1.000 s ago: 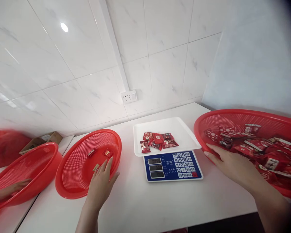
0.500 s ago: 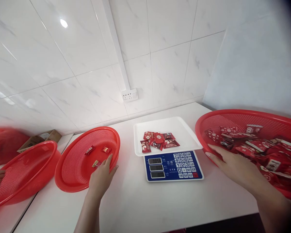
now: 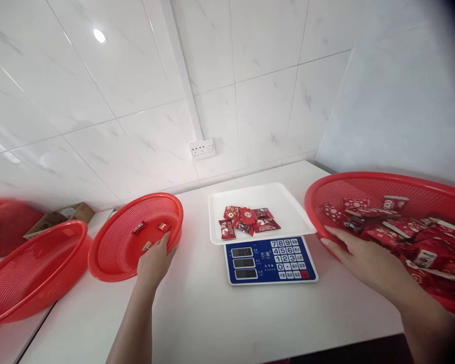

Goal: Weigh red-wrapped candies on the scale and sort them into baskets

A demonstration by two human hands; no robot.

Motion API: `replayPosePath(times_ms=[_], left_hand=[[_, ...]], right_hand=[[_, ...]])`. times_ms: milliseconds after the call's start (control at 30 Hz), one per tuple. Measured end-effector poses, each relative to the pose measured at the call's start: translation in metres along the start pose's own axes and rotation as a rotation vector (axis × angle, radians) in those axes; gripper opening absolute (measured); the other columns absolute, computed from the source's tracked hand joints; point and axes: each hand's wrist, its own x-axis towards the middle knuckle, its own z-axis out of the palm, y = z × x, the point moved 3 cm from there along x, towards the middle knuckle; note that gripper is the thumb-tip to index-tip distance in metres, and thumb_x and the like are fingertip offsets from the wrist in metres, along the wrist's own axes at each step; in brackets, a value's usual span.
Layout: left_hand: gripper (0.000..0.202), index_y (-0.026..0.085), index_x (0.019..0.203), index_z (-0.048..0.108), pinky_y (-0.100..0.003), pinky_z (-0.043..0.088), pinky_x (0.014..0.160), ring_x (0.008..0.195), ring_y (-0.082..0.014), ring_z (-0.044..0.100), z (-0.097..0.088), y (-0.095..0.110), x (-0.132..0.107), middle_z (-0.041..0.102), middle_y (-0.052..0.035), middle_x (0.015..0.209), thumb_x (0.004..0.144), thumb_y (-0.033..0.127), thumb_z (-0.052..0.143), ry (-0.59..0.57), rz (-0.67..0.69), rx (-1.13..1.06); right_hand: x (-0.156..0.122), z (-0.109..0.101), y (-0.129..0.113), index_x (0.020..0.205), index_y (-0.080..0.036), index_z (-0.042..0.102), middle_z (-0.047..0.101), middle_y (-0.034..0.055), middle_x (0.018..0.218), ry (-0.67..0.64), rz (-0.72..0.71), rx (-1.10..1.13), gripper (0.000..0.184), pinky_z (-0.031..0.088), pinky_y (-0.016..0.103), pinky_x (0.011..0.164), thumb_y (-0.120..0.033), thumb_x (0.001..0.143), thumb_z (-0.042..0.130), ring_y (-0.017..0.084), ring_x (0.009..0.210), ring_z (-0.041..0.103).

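Blue-fronted digital scale stands between left hand, clasping a red colander, and right hand, gripping a packet-filled basket; wall socket beyond both.

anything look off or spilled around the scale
Nothing looks spilled: the red packets on the electronic scale sit inside its white tray. One oddity: the tray's right front corner crowds the right-hand red mesh basket; contact, which I can't confirm, might disturb the reading.

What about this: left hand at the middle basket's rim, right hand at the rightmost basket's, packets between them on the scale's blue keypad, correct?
No: the head view shows those packets in the white tray, not on the keypad. Left hand and right hand are as stated.
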Motion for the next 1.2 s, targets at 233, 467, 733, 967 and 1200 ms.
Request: replayPosePath(times_ms=[233,467,733,967,1200], left_hand=[[0.051,0.022,0.139,0.041,-0.037,0.048,0.076,0.103,-0.0277,0.062,-0.003,-0.008,0.012,0.063,-0.0141,0.121,0.094,0.042,0.029,0.041,-0.064,0.046],[0.044,0.024,0.132,0.047,-0.036,0.048,0.075,0.102,-0.0273,0.062,-0.003,-0.015,0.020,0.067,-0.0121,0.110,0.094,0.036,0.030,0.058,-0.082,0.068],[0.033,0.023,0.109,0.055,-0.035,0.048,0.069,0.092,-0.0266,0.064,-0.005,-0.021,0.029,0.069,-0.0092,0.092,0.094,0.036,0.029,0.027,-0.074,0.081],[0.032,0.022,0.101,0.055,-0.034,0.047,0.067,0.088,-0.0261,0.065,-0.005,-0.021,0.030,0.068,-0.0090,0.089,0.094,0.038,0.028,0.015,-0.061,0.094],[0.030,0.021,0.097,0.056,-0.033,0.046,0.066,0.084,-0.0248,0.064,-0.005,-0.020,0.028,0.069,-0.0094,0.089,0.094,0.036,0.030,0.025,-0.048,0.081]], right_hand=[[0.000,0.001,0.000,0.124,-0.024,0.058,0.070,0.0135,0.111,-0.001,0.018,0.006,0.059,0.050,0.040,0.076,-0.058,0.089,0.024,0.033,0.098,0.066],[0.000,0.000,-0.001,0.126,-0.022,0.058,0.069,0.0144,0.113,0.013,0.014,-0.004,0.059,0.050,0.040,0.078,-0.056,0.089,0.026,0.033,0.101,0.065],[-0.001,-0.001,0.001,0.122,-0.023,0.059,0.071,0.0134,0.104,0.031,-0.009,0.013,0.056,0.050,0.038,0.074,-0.056,0.090,0.027,0.032,0.094,0.067],[0.000,0.000,-0.001,0.119,-0.024,0.060,0.071,0.0128,0.106,0.024,-0.003,0.017,0.056,0.050,0.038,0.075,-0.056,0.089,0.025,0.032,0.095,0.067],[0.007,0.005,0.006,0.111,-0.026,0.064,0.072,0.0107,0.103,0.096,-0.055,0.030,0.052,0.051,0.041,0.076,-0.056,0.086,0.029,0.033,0.092,0.068]])
